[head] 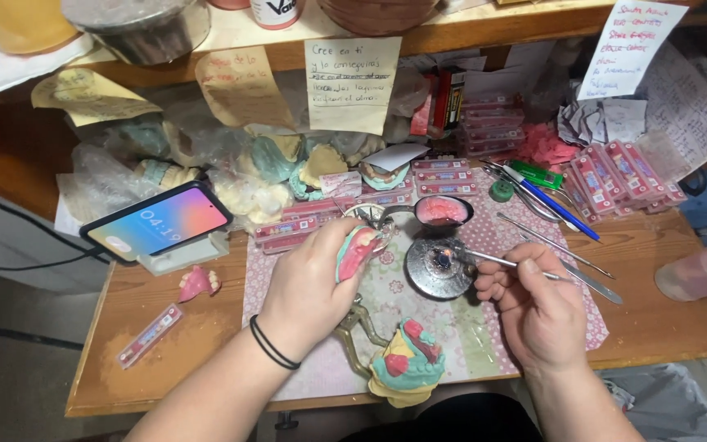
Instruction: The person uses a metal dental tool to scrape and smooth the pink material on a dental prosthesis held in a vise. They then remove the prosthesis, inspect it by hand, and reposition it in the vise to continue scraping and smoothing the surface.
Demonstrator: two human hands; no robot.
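Left hand (311, 286) curled around pink wax denture (357, 250), lifted above flowered mat (484, 327), teeth side turned toward the work. Right hand (533, 304) pinching slim metal wax tool (501, 262), tip laid into small burner flame (442, 260), presumably for heating.

Wooden workbench (681, 327), wooden shelf (484, 29) above with paper notes (352, 82), grey floor (10, 385)

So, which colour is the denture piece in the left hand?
Pink, with a pale row of teeth; the denture piece shows best in the head view.
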